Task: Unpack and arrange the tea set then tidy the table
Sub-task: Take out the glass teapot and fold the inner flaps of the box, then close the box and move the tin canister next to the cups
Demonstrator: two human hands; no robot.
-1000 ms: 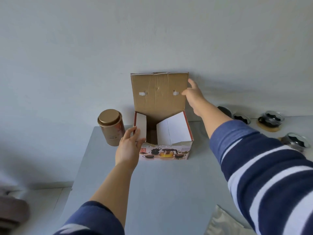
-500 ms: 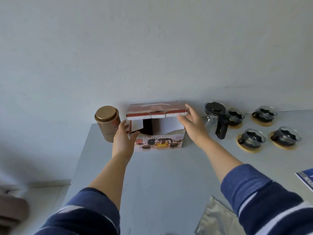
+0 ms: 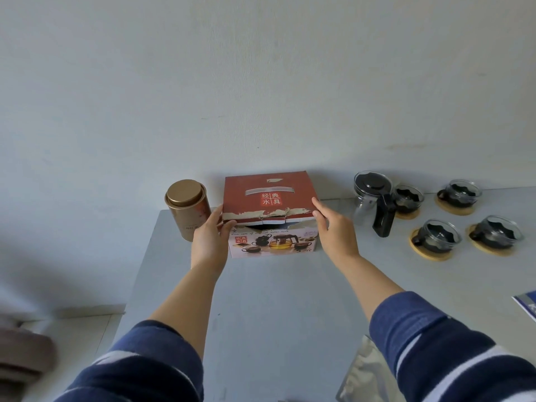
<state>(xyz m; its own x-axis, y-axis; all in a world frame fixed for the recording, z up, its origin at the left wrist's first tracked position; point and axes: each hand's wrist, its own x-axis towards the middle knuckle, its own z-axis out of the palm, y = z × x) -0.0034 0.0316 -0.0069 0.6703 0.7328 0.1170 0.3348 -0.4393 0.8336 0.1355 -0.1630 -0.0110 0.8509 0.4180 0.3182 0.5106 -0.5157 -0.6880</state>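
A red and white printed cardboard tea set box point(image 3: 271, 216) sits at the far edge of the pale grey table point(image 3: 275, 309), close to the wall, with its red lid lowered almost flat but a dark gap showing under the torn front edge. The left hand point(image 3: 210, 242) is pressed to the box's left front corner, thumb and fingers spread around the lid edge and the side. The right hand point(image 3: 333, 230) lies against the right front corner, fingers extended and close together along the lid's edge, not curled round anything.

The tea set is already out: a clear glass teapot with a black lid and handle point(image 3: 374, 201) stands just right of the box, and four glass cups with dark inserts on round wooden coasters point(image 3: 435, 242) are set out beyond it. A round copper-coloured metal tin point(image 3: 188, 210) stands just beside the box's left side, near the left wrist.

This looks like the tidying step, closing the emptied box. The torn front flap may buckle or rip further if pushed hard, leaving the lid ajar. A sideways shove of the box could knock the tin, or the right elbow could swing into the teapot
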